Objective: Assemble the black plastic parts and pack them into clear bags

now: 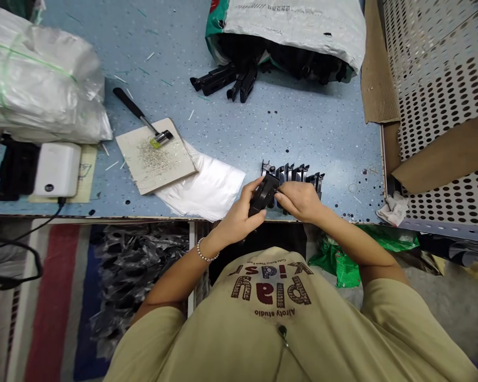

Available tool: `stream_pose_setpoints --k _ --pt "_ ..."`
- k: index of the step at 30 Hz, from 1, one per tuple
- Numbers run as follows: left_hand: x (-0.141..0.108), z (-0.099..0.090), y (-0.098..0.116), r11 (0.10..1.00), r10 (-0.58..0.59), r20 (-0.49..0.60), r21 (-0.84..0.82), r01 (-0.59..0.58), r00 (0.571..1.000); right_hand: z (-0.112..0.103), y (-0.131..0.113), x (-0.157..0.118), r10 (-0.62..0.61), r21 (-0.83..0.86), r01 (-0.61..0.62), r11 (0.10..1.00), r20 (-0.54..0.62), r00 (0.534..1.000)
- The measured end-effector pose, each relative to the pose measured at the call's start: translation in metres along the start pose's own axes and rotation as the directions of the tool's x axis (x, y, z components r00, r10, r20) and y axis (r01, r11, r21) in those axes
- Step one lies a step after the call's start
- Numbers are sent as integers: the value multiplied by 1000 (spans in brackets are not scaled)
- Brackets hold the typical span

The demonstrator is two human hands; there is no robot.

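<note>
My left hand [245, 215] is closed around a black plastic part [264, 195], held just above the front edge of the bench. At the part's right side, the fingers of my right hand [300, 201] are pinched together against it; whether they grip anything small is hidden. Behind my hands stands a short row of similar black parts [298, 172] on the blue bench top. To the left, a hammer [161, 138] with a black handle rests on a pale square board [153, 168], beside white plastic bags [207, 183].
A large white sack [290, 21] spills black parts [219, 79] at the back. Wrapped plastic bags [43, 79] and a white box with a cable [58, 170] are at left. A perforated metal panel [434, 69] and cardboard [446, 154] border the right.
</note>
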State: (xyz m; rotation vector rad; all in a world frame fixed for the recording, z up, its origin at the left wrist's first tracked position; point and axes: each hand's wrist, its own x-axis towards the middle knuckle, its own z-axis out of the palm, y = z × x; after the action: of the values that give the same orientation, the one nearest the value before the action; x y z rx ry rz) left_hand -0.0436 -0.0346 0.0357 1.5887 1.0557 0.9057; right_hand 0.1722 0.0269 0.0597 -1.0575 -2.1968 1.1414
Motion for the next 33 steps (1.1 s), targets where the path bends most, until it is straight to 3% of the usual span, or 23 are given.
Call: stream_pose_setpoints --k 3,6,7,9,10,12,14,17,19,21,23,25,27,29,31,33 --pt "-2 1 -4 1000 14 -40 0 -14 999 15 4 1 96 402 -153 903 158 983" --pt "-3 0 -8 997 -27 -62 -74 22 998 15 7 5 74 483 -209 850 285 956" --pt "-3 0 -9 991 -56 -49 -126 50 997 10 7 7 83 405 -185 895 255 963" --pt "-2 -2 -9 967 -115 -17 -229 108 993 -4 3 11 56 65 -63 996 105 993" --pt "-2 -2 -9 955 -133 -2 -268 127 991 -11 1 13 1 -128 5 992 52 999" --pt "0 -2 -8 938 -149 23 -315 149 989 -25 -4 17 -116 -394 134 909 71 991" --pt "1 -1 -6 928 -152 52 -337 161 987 -33 -6 21 -167 -462 222 858 157 973" --pt "-1 3 -4 925 -160 80 -335 178 984 -28 -4 21 -138 -342 187 921 164 977" --pt "-3 5 -4 940 -160 58 -296 170 985 -15 0 18 -38 -118 52 992 116 993" --pt "-4 5 -4 964 -149 2 -224 146 989 2 3 16 72 122 -85 989 106 992" --pt "-5 4 -5 980 -137 -50 -151 128 989 13 5 17 124 287 -178 941 198 972" --pt "-5 2 -7 983 -140 -67 -128 131 988 12 5 20 103 305 -192 933 286 953" --pt "-3 -1 -9 976 -158 -55 -160 147 986 -2 3 26 59 159 -99 982 243 968" --pt "-1 -3 -10 966 -167 -28 -202 158 986 -21 -2 31 -44 -134 63 989 142 989" --pt "1 -3 -11 958 -165 1 -236 161 986 -34 -8 35 -148 -354 197 914 161 976" --pt "2 -1 -9 949 -164 23 -268 164 986 -37 -14 36 -179 -393 255 884 220 959"
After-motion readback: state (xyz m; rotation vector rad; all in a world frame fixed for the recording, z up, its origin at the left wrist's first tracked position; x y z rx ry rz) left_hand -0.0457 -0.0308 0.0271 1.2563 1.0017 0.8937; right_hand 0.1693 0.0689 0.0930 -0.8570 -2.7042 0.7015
